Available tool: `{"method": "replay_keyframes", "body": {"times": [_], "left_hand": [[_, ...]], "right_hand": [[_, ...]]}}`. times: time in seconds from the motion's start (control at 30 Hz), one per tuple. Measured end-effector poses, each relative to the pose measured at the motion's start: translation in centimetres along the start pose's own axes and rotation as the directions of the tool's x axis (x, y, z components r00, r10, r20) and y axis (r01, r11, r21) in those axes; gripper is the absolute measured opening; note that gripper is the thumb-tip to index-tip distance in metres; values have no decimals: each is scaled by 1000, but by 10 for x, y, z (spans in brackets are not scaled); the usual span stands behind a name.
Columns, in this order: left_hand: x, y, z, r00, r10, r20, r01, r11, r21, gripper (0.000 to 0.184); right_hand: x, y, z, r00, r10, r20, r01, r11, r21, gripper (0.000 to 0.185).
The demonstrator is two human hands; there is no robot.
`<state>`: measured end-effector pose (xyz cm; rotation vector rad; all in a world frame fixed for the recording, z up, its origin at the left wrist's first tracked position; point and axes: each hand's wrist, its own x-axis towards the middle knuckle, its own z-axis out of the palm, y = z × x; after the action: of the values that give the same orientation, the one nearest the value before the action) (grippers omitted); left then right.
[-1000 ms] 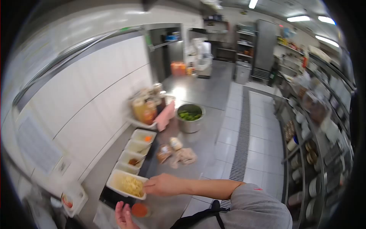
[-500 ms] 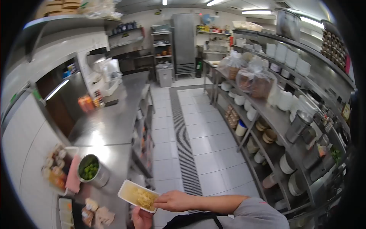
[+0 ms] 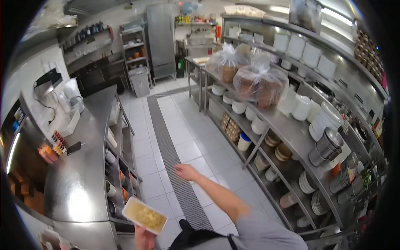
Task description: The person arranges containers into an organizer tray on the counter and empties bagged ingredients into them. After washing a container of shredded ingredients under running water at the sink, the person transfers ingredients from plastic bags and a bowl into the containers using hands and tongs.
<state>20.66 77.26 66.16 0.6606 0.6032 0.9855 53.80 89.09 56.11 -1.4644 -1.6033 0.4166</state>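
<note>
My left hand [image 3: 144,237] grips the near edge of a white rectangular tub [image 3: 145,215], held in the air at the lower middle of the view. Pale yellow shredded food [image 3: 149,218] lies inside it. Up and to the right of the tub, apart from it, my right hand [image 3: 186,171] is over the floor drain, its fingers curled together. Whether something small is between those fingers is too small to make out.
A steel counter [image 3: 79,179] runs along the left, with a phone [image 3: 74,148] and small bottles on it. Along the right stands steel shelving [image 3: 287,146] with bowls, plates, metal pots [image 3: 327,146] and bagged containers [image 3: 262,85]. A floor drain [image 3: 166,146] lies between them.
The tub has come off the black holder on the counter and is in my left hand. My right hand has left the food and moved away. The view has swung right.
</note>
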Motion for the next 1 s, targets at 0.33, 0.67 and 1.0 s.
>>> {"method": "replay_keyframes", "body": {"times": [0.33, 0.67, 1.0], "left_hand": [[334, 57, 60, 984, -112, 135, 100, 991, 92, 71], [629, 77, 88, 997, -62, 44, 63, 998, -28, 61], [938, 105, 82, 996, 51, -73, -58, 993, -107, 58]], "right_hand": [[-340, 120, -78, 285, 954, 95, -863, 298, -407, 36], [43, 438, -102, 275, 961, 34, -764, 240, -599, 33], [733, 524, -93, 898, 436, -63, -439, 897, -49, 31]]}}
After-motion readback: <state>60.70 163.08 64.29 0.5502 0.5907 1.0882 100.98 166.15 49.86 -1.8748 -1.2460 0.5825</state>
